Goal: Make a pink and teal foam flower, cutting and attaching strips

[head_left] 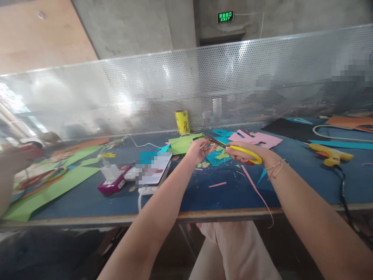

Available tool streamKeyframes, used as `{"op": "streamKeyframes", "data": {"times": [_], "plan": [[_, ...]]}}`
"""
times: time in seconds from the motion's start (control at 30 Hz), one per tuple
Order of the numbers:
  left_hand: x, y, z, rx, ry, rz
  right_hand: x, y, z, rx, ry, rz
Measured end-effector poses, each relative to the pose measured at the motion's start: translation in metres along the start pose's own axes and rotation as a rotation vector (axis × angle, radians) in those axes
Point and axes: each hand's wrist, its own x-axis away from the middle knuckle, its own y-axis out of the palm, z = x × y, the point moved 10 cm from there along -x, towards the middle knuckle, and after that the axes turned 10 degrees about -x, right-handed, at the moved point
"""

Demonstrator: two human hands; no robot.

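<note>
My right hand (247, 153) grips yellow-handled scissors (233, 148) whose dark blades point left toward my left hand. My left hand (198, 149) is closed on a small piece of paper, too small to tell its colour, held against the blades above the blue table (291, 182). Under the hands lie teal, green and pink paper scraps (217, 157). A long thin pink strip (256, 190) trails from beneath my right hand down past the table's front edge.
A yellow glue gun (330, 154) with a black cord lies at the right. A phone (154, 173), a magenta box (112, 184) and green sheets (55, 188) lie at the left. A yellow can (182, 121) stands before the perforated metal screen (204, 85). Pink cut paper (256, 139) lies behind the hands.
</note>
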Motion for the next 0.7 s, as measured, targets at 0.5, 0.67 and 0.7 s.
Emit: {"op": "streamKeyframes", "data": {"times": [0.5, 0.67, 0.7], "plan": [[-0.004, -0.015, 0.014, -0.003, 0.169, 0.120, 0.008, 0.004, -0.004, -0.087, 0.034, 0.003], [-0.006, -0.036, 0.019, 0.004, 0.245, 0.298, 0.008, 0.008, -0.009, -0.108, 0.030, -0.019], [-0.006, -0.038, 0.019, 0.006, 0.251, 0.315, 0.008, 0.009, -0.009, -0.106, 0.028, -0.019]]}}
